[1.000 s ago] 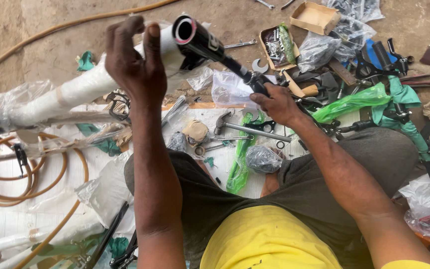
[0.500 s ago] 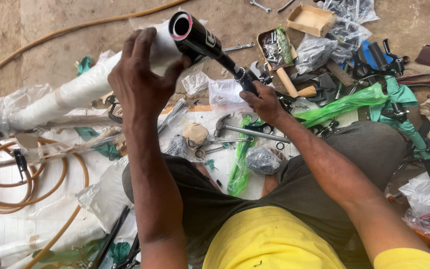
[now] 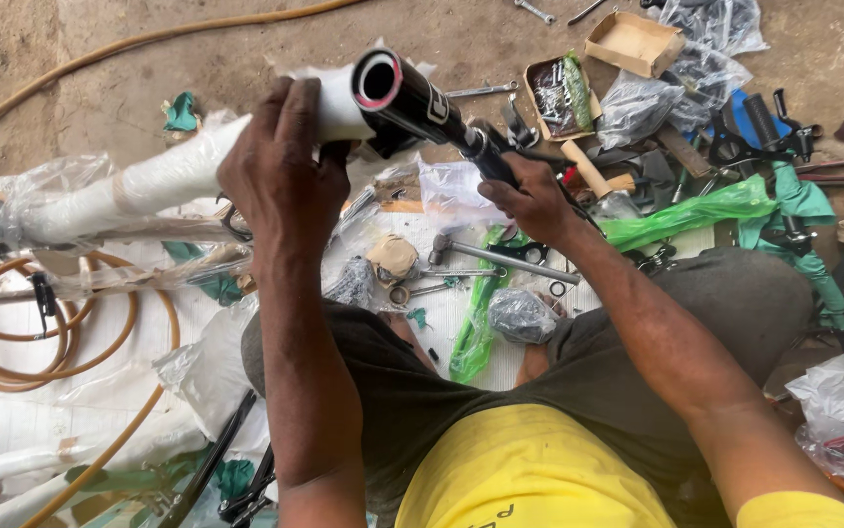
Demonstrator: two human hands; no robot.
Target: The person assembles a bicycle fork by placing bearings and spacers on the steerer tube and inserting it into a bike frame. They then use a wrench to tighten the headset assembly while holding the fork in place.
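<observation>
My left hand [image 3: 275, 176] grips the top of a bicycle frame wrapped in white foam [image 3: 148, 181], which runs off to the left. A black tube with a red-ringed open end [image 3: 412, 98] juts up from the frame's head and slopes down to the right. My right hand [image 3: 534, 200] is closed around the lower part of that black tube. I sit on the ground with my knees spread under both arms.
A hammer [image 3: 495, 256], a wad of tape [image 3: 393, 256] and small plastic bags [image 3: 520, 315] lie between my legs. An open box of parts [image 3: 554, 93], a cardboard box [image 3: 634, 41], green plastic wrap [image 3: 696, 210] and tools crowd the right. Orange hose [image 3: 60, 342] coils at left.
The black tube and the frame head have swung up and toward the camera. My right hand slid along with the tube's lower part; my left hand stayed on the frame top.
</observation>
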